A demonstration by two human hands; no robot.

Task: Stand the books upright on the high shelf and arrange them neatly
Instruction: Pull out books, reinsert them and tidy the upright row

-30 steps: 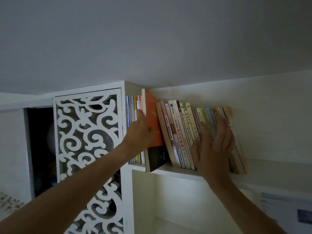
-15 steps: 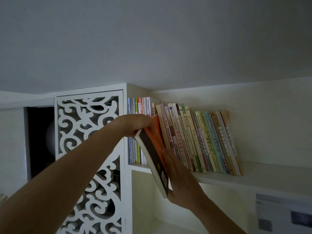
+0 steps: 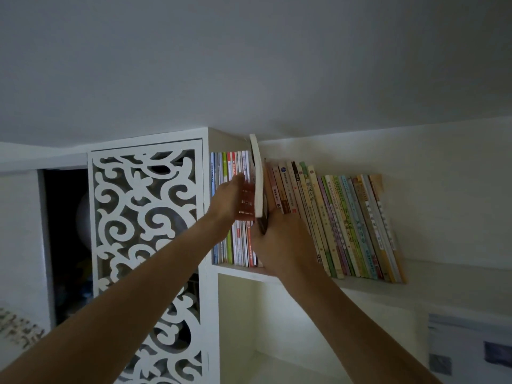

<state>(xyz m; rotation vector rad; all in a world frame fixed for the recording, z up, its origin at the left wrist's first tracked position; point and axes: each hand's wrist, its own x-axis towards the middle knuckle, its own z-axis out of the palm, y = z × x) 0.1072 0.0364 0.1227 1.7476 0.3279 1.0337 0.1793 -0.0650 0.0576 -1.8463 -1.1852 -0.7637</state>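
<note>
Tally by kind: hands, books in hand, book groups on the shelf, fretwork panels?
Bare hands: 2, left hand, right hand
Orange-covered book held in hand: 1
Shelved book groups: 2, upright row, leaning row
White fretwork panel: 1
Total: 6
</note>
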